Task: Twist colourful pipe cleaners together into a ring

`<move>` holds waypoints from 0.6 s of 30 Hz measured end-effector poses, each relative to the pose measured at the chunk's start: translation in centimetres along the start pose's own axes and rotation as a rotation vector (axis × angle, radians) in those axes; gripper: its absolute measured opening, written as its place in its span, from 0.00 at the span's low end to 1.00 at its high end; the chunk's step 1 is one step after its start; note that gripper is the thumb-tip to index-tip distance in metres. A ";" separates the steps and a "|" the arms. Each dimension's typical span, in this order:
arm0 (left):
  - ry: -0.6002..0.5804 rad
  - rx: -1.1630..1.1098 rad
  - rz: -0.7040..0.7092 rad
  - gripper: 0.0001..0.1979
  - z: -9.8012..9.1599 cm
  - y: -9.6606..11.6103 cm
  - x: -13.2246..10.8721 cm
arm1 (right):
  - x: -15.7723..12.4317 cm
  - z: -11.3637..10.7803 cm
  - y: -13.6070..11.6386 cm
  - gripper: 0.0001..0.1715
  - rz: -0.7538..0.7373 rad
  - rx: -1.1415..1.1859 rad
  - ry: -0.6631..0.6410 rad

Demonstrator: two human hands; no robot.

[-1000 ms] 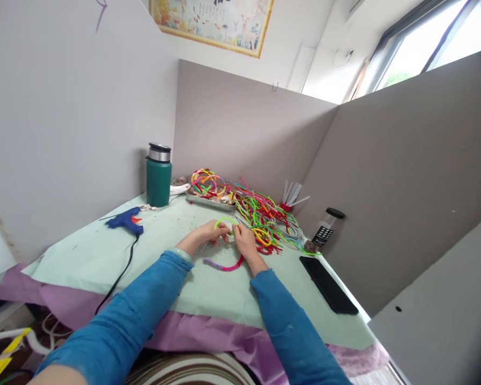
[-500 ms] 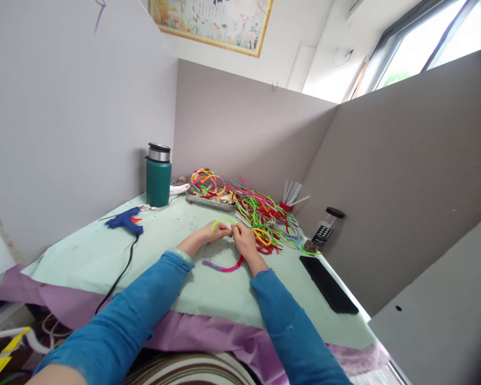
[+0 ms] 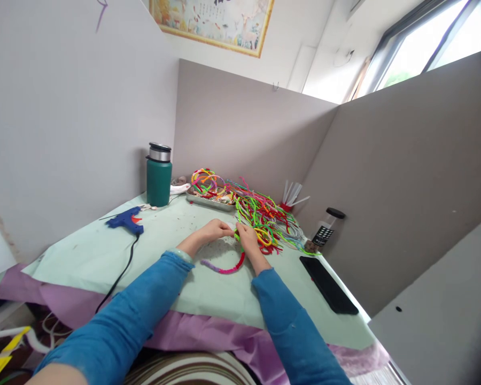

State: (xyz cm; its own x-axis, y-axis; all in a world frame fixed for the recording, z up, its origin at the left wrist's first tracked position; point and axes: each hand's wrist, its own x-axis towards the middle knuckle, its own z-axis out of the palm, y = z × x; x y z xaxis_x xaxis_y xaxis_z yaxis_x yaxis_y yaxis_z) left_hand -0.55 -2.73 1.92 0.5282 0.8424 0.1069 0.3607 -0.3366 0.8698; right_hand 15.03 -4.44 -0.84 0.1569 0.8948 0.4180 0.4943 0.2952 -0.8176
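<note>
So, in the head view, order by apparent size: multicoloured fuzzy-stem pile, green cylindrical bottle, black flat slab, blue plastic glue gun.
1. Fuzzy-stem pile
2. Green bottle and black slab: about equal
3. Blue glue gun

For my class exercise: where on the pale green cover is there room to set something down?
Bare patches: between the blue plastic glue gun and the left hand, specks aside; between the right blue sleeve and the flat black rectangle. Crowded: the back, with the heap of multicoloured fuzzy stems and shallow metal tray.

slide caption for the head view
Left hand and right hand close together at a multicoloured fuzzy strand, near tangled fuzzy stems.
</note>
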 end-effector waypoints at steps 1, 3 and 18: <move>-0.007 -0.004 0.017 0.20 0.0 0.0 0.1 | 0.1 0.0 0.1 0.20 0.020 0.034 0.001; -0.021 -0.014 0.056 0.20 0.0 -0.1 0.2 | 0.3 0.1 0.5 0.19 0.049 0.083 -0.001; 0.047 -0.053 0.207 0.23 -0.2 0.1 0.4 | 0.3 0.0 0.8 0.19 0.141 0.214 -0.175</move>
State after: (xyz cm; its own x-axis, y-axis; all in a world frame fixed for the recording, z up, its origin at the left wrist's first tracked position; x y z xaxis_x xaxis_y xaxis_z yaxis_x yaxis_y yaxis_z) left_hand -0.43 -2.37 2.12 0.5500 0.7766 0.3071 0.2063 -0.4827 0.8511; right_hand 15.43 -3.96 -1.38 0.0520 0.9707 0.2348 0.2839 0.2111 -0.9353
